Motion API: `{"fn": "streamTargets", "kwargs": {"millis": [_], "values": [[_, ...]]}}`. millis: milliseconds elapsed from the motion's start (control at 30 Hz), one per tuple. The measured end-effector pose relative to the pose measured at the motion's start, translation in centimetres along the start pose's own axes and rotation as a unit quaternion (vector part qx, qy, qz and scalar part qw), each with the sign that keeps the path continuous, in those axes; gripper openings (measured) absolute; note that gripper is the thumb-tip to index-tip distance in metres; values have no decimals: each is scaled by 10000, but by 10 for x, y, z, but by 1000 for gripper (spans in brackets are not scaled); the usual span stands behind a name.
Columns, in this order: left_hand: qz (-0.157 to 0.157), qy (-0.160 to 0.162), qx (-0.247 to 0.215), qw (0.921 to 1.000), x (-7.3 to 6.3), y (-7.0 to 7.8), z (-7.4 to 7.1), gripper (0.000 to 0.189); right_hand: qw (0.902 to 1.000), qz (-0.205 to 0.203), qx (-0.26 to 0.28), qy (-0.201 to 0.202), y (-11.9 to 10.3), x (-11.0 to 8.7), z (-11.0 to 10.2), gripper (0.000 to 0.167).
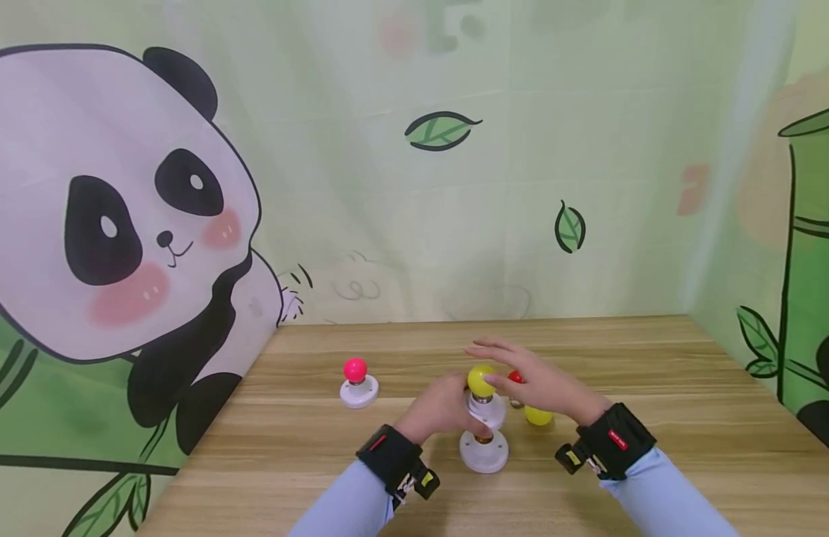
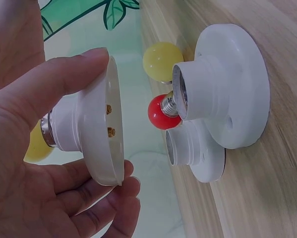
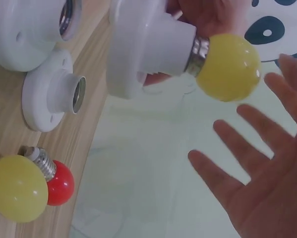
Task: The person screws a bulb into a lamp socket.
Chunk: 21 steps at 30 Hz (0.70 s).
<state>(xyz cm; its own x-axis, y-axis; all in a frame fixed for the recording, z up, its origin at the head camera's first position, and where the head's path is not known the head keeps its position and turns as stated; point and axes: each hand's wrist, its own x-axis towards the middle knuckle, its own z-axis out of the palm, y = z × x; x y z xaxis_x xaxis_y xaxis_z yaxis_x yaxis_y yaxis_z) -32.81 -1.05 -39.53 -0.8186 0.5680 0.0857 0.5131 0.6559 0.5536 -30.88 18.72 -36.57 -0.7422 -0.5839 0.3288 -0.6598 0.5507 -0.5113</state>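
My left hand (image 1: 443,406) grips a white lamp holder (image 2: 96,139) by its round base, thumb on one side and fingers on the other. Brass screws show on the base's underside in the left wrist view. A yellow bulb (image 3: 228,67) sits in this holder's socket, its metal collar partly visible. My right hand (image 1: 542,382) is beside that bulb, fingers spread and extended, the fingertips close to the glass. Below the held piece, a bulbless white lamp holder (image 1: 484,456) stands on the table. Another bulbless lamp holder (image 3: 46,94) is behind it, hidden in the head view.
A loose red bulb (image 3: 61,183) and a second yellow bulb (image 1: 538,416) lie together right of the holders. Farther left, a pink bulb (image 1: 355,370) stands in its own white holder (image 1: 361,395). The wooden table (image 1: 253,455) meets a panda-printed backdrop (image 1: 361,186).
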Motion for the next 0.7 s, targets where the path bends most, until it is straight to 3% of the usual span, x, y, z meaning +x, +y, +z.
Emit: {"fn": "streamTargets", "kwargs": {"millis": [100,267,700], "values": [[22,50,44,10000,0,0,1,74,9991,-246,153,-323,2,-1,-4,46],[46,61,62,10000,1,1,2,78,9969,-282,194,-703,5,-2,-5,46],[-91,14,38,10000,1,2,2,77,9975,-134,193,-671,5,-2,-4,46]]}}
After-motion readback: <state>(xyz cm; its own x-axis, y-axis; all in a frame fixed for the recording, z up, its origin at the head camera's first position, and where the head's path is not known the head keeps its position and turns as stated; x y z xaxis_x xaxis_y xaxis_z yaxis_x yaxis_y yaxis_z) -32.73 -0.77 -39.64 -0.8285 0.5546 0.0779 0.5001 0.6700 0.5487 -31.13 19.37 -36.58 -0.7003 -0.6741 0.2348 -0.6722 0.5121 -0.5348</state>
